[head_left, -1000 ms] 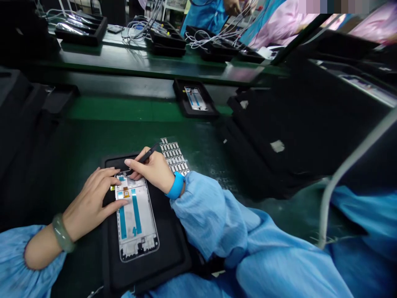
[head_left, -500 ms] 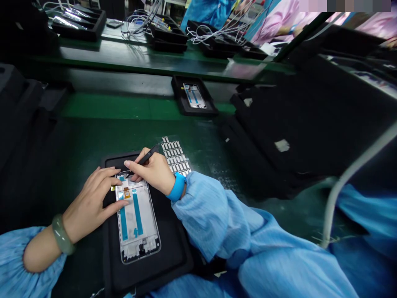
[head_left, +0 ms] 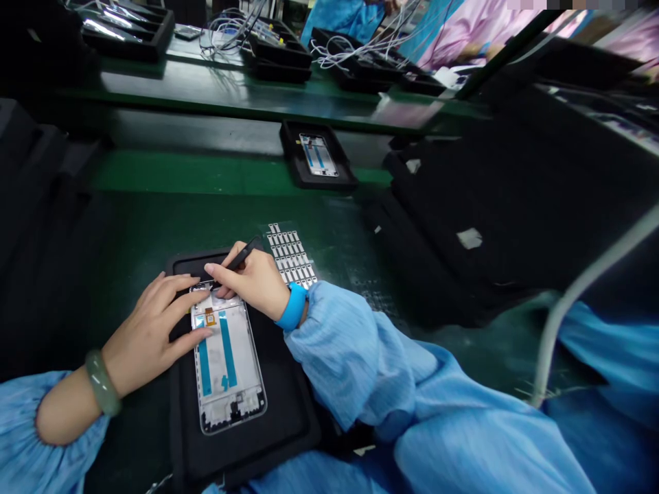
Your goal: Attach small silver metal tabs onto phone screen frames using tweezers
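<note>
A white phone frame [head_left: 226, 370] with two blue strips lies in a black tray [head_left: 272, 425] in front of me. My left hand [head_left: 149, 333] rests on the frame's upper left corner, fingers spread flat and pressing it down. My right hand [head_left: 255, 278] pinches black tweezers [head_left: 237, 259], whose tip touches the frame's top edge. A sheet of small white stickers [head_left: 291, 255] lies just behind my right hand.
Another black tray with a phone frame [head_left: 315, 156] sits on the green belt farther back. Stacked black trays [head_left: 489, 219] fill the right side. Trays with white cables [head_left: 278, 58] stand on the far bench, where other people in blue and pink coats work.
Hardly anything differs: my left fingers have slid slightly over the frame's top corner, and the view has shifted a little. The tweezers stay at the top edge.
</note>
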